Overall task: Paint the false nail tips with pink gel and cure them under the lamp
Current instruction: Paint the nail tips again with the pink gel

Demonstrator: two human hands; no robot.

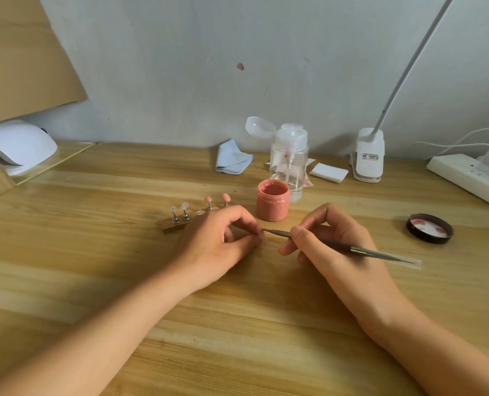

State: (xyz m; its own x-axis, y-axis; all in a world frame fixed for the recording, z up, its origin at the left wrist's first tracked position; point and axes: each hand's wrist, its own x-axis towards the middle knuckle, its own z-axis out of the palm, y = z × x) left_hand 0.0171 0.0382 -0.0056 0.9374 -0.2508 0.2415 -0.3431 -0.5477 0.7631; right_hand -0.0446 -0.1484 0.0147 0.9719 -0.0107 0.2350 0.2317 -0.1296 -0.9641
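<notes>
Wooden desk [94,195] carries an open jar [271,211] of pink gel [273,190] before a pump bottle [290,155] of clear liquid [279,176]. Our right hand [331,238] grips the brush [352,248], tip meeting the pinched fingers of our left hand [217,241]; their load we cannot tell. Nail tips [209,199] stand behind.

Stand [170,227] near the middle of the table [66,224]: two clear tips [183,206], two pink tips [226,197], upright. Open pink gel jar [272,205] just right; white lamp [20,145] at far-left edge.

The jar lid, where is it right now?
Head view, right side: the lid lies upturned on the table, right of the right hand, in front of the power strip.
</notes>
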